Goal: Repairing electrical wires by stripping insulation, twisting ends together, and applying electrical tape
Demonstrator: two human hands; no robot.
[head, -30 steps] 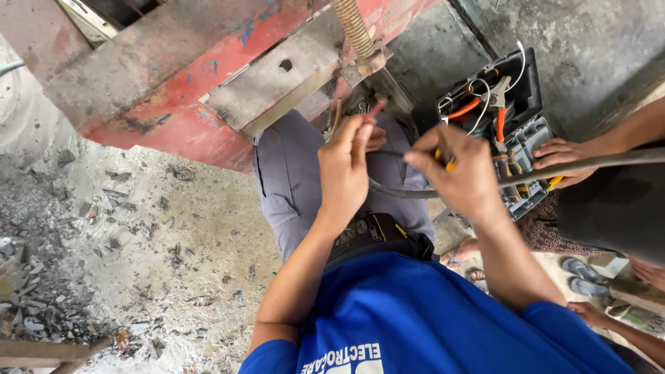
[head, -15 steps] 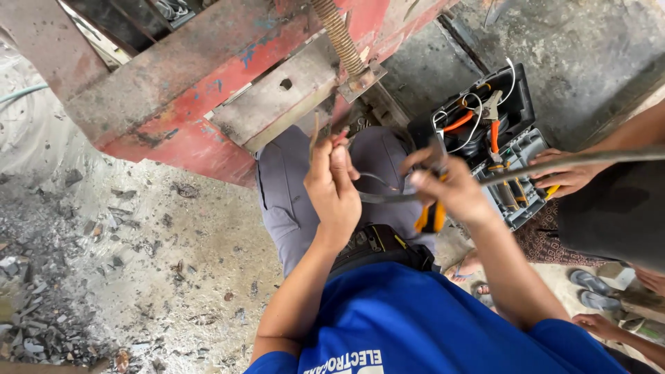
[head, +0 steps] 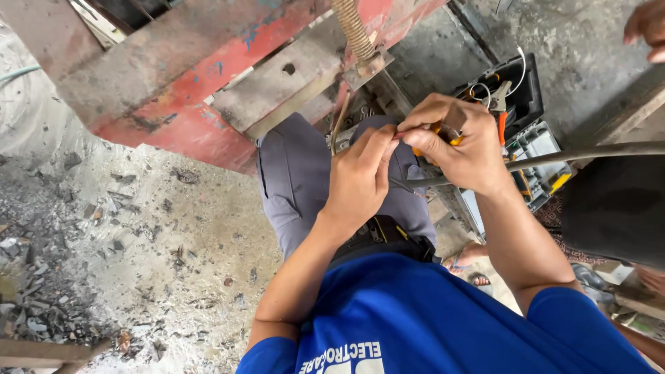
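At centre frame I find a thin dark cable [head: 409, 181] with a reddish end held between both hands, just above my grey-trousered knees [head: 298, 180]. My left hand [head: 360, 176] is closed in a pinch on the wire's end, thumb and forefinger steadying it so the tip stays put. My right hand [head: 454, 142] is wrapped tight around a yellow-and-orange-handled hand tool [head: 443, 131], brought against the same end; its working tip is hidden by the fingers. A longer grey cable [head: 589, 152] runs off to the right edge. Behind the hands, upper right, sits an open black toolbox [head: 530, 104] with loose wires, within reach. Above, a worn red-painted metal frame [head: 173, 76] with a coiled spring [head: 353, 28]. Another person's hand [head: 648, 24] shows at top right. Rubble-strewn concrete floor [head: 118, 228] at left.
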